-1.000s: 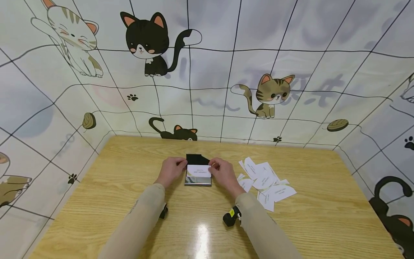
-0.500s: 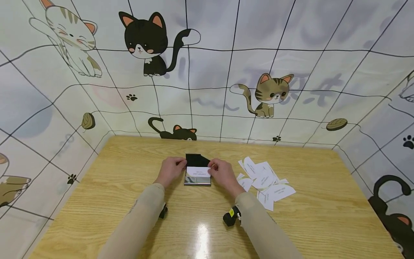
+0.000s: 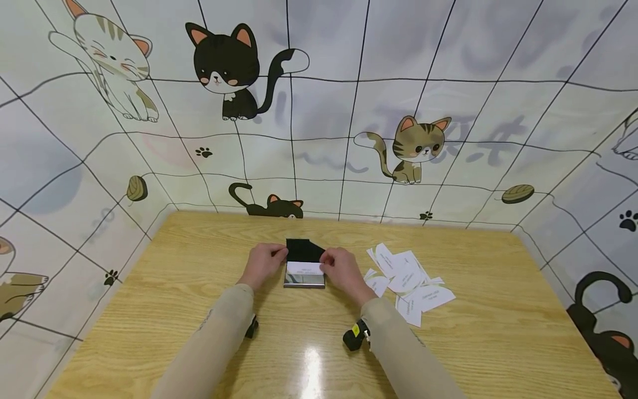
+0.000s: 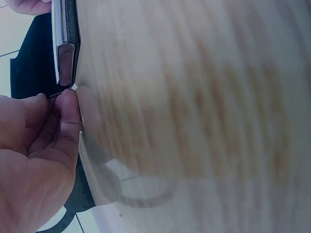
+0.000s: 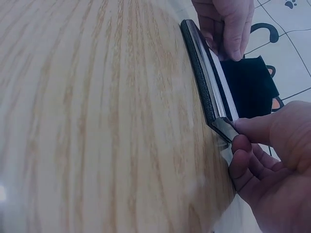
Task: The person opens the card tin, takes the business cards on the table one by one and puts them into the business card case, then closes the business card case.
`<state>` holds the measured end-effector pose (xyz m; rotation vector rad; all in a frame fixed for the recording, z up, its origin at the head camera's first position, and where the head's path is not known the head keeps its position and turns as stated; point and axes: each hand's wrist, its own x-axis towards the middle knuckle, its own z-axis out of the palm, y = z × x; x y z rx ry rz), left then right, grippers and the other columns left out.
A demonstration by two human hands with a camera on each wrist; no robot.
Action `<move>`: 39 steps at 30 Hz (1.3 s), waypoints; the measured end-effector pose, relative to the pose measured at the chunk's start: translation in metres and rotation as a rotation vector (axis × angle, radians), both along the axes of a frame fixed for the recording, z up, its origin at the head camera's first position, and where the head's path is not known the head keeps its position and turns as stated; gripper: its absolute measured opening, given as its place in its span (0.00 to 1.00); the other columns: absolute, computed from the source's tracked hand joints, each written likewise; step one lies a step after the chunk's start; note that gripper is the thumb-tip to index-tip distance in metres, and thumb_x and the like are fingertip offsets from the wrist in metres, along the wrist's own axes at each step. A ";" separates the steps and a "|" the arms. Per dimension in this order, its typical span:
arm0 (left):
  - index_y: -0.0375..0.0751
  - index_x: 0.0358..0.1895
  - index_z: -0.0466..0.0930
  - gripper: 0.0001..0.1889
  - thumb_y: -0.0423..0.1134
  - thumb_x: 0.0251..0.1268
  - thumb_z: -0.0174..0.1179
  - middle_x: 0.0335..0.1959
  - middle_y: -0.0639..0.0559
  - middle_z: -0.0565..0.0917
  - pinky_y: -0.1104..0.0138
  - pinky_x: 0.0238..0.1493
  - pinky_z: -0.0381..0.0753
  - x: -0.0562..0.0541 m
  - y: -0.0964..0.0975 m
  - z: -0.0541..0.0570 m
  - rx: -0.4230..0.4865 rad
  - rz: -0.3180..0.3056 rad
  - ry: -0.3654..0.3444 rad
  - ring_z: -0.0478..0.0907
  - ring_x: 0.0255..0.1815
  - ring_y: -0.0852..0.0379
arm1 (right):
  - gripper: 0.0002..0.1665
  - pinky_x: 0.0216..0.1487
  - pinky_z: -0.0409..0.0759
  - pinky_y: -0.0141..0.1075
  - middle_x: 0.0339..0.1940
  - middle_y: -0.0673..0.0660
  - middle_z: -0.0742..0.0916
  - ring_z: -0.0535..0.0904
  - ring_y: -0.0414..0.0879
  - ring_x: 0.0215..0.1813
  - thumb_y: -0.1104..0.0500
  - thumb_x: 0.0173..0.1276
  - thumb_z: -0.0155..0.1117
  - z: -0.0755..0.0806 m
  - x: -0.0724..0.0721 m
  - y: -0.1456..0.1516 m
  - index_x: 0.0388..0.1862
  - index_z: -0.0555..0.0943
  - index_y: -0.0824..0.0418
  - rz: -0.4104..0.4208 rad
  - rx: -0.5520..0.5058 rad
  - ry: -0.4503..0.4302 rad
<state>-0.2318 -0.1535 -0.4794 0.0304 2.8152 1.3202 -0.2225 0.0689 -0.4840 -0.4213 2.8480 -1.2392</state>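
Observation:
A business card case (image 3: 304, 280) with a shiny metal front pocket lies on the table, its black lid (image 3: 302, 250) raised at the back. A white business card (image 3: 305, 268) sits partly inside the pocket. My left hand (image 3: 265, 263) pinches the case's left edge near the lid. At the right edge my right hand (image 3: 343, 270) pinches the card's side between thumb and fingers; the right wrist view shows the thumb (image 5: 257, 130) against the white edge and curled fingers beside the case's corner. Whether one card or a thin stack is in the pocket, I cannot tell.
Several loose white business cards (image 3: 408, 280) lie overlapping to the right of my right hand. The wooden table (image 3: 164, 310) meets cat-printed walls (image 3: 329, 160) at its back and sides. A black wrist camera (image 3: 354, 336) hangs under the right sleeve.
The card has slid down toward me, deeper into the metal pocket, and more of the black lid shows above it. My right hand moved slightly down with it; my left hand stayed.

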 end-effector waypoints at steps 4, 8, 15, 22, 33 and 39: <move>0.34 0.52 0.89 0.11 0.36 0.77 0.61 0.39 0.44 0.91 0.57 0.48 0.87 0.000 0.000 0.000 0.006 -0.003 -0.004 0.88 0.41 0.51 | 0.01 0.39 0.76 0.37 0.28 0.52 0.81 0.74 0.44 0.33 0.68 0.67 0.70 0.000 0.001 0.001 0.35 0.85 0.65 0.011 -0.010 0.008; 0.35 0.51 0.90 0.11 0.36 0.77 0.61 0.38 0.45 0.91 0.57 0.49 0.86 0.001 0.000 -0.001 0.002 0.000 -0.004 0.88 0.40 0.52 | 0.01 0.41 0.78 0.39 0.32 0.53 0.82 0.76 0.45 0.36 0.67 0.70 0.69 0.002 0.002 0.004 0.39 0.86 0.64 0.017 -0.021 -0.026; 0.36 0.50 0.90 0.11 0.36 0.77 0.61 0.34 0.47 0.90 0.57 0.47 0.86 0.001 0.000 -0.001 -0.006 0.011 -0.001 0.88 0.38 0.53 | 0.02 0.43 0.80 0.40 0.37 0.53 0.84 0.78 0.45 0.38 0.66 0.72 0.68 0.011 0.004 0.019 0.41 0.86 0.62 0.049 -0.008 -0.052; 0.35 0.51 0.90 0.11 0.36 0.76 0.62 0.35 0.47 0.90 0.57 0.46 0.86 0.001 0.000 -0.001 -0.005 0.011 -0.004 0.88 0.38 0.53 | 0.03 0.40 0.80 0.38 0.39 0.52 0.84 0.78 0.44 0.37 0.63 0.74 0.67 0.025 0.008 0.043 0.43 0.87 0.61 0.076 0.027 -0.067; 0.36 0.51 0.90 0.11 0.36 0.77 0.61 0.35 0.47 0.90 0.58 0.45 0.85 0.000 0.000 0.000 -0.002 0.011 -0.009 0.88 0.38 0.53 | 0.10 0.43 0.81 0.44 0.43 0.55 0.84 0.80 0.48 0.44 0.61 0.73 0.68 0.036 0.014 0.081 0.49 0.85 0.64 0.062 0.114 -0.121; 0.36 0.51 0.90 0.11 0.36 0.77 0.61 0.36 0.46 0.91 0.57 0.46 0.86 0.000 0.001 0.000 -0.003 0.011 -0.009 0.88 0.39 0.53 | 0.16 0.47 0.83 0.48 0.46 0.61 0.84 0.82 0.53 0.47 0.61 0.71 0.70 0.038 0.018 0.097 0.53 0.83 0.69 0.055 0.163 -0.156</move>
